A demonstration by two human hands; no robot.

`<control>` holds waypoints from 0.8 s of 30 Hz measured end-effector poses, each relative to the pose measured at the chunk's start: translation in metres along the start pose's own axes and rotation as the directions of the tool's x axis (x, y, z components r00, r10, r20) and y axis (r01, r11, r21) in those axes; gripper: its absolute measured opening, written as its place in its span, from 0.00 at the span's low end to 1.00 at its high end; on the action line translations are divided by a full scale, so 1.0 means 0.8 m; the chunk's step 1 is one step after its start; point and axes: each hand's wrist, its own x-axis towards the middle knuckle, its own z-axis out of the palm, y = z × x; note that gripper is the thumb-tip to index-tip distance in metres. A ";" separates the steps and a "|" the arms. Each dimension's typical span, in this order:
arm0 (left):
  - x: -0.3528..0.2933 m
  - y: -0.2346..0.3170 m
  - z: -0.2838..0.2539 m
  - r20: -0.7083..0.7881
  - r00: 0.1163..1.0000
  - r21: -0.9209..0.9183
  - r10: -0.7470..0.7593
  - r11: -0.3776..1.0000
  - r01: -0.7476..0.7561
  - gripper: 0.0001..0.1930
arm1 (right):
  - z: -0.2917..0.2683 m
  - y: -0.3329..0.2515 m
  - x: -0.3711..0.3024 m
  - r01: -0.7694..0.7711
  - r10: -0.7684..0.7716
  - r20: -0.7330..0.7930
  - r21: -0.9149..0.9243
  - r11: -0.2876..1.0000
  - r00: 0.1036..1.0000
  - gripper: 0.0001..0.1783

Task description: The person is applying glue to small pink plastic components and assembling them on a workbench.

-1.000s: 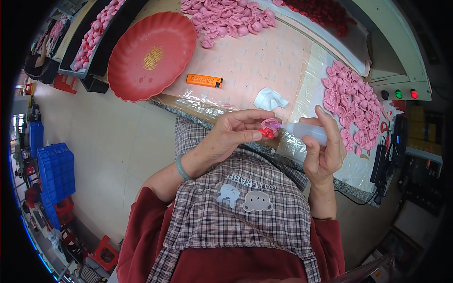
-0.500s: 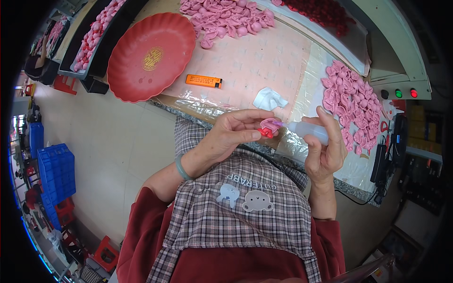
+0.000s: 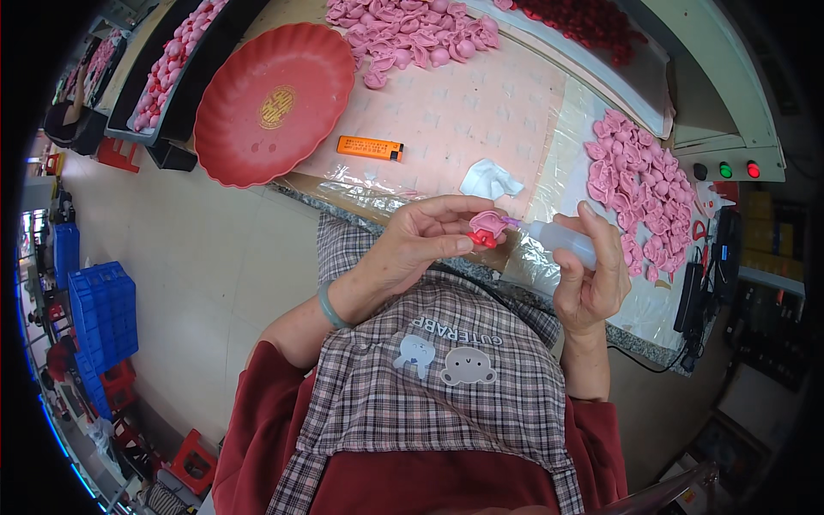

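Observation:
Between the thumb and fingers of my left hand is a small pink petal-shaped piece with a red part at its lower side. My right hand is wrapped round a translucent squeeze bottle, held tilted. The bottle's thin purple tip points left and meets, or nearly meets, the edge of the pink piece; exact contact is too small to tell. Just beyond my hands lies a crumpled white cloth on the table. An orange lighter lies farther left.
A red scalloped plate stands at the table's left edge. Pink pieces lie in heaps at the back and at the right. A black bin holds pink and red pieces. Black cables run along the right edge.
The pink piece in my left hand has turned slightly and shows more of its face. The bottle has shifted a little right with my right hand. Both grips stay the same.

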 end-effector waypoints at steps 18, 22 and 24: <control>0.000 -0.001 0.001 -0.057 0.998 -0.028 0.035 0.999 -0.037 0.24 | 0.010 -0.002 0.000 0.131 -0.143 -0.071 -0.146 0.981 0.987 0.26; 0.000 -0.002 -0.001 -0.062 0.997 -0.014 0.053 0.998 -0.054 0.24 | 0.010 -0.002 -0.001 0.125 -0.136 -0.061 -0.153 0.980 0.989 0.26; 0.000 -0.001 -0.001 -0.064 0.997 0.010 0.051 0.999 -0.051 0.23 | 0.010 -0.001 -0.001 0.122 -0.132 -0.061 -0.153 0.981 0.989 0.26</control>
